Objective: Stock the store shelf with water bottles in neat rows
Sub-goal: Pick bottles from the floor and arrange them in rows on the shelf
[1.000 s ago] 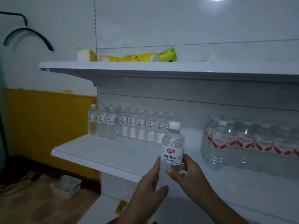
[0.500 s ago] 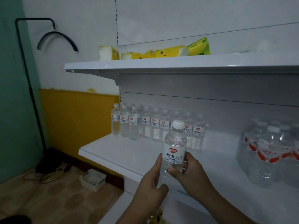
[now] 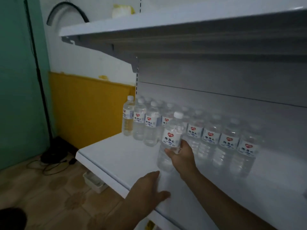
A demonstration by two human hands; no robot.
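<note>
Bottle [image 3: 171, 143] gripped upright by right hand [image 3: 181, 155] fingers [image 3: 168, 151], lowered beside row [image 3: 216, 138] behind fingers for alignment. Left hand [image 3: 149, 190] relaxed open, steadied on shelf [image 3: 116, 156].

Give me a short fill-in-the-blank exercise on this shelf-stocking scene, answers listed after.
1. The water bottle is gripped by the ____ hand.
2. The left hand rests open on the ____ shelf.
3. The held bottle's cap is ____ in colour.
4. The row of bottles stands along the shelf's ____ edge.

Answers: right; white; white; back
</note>
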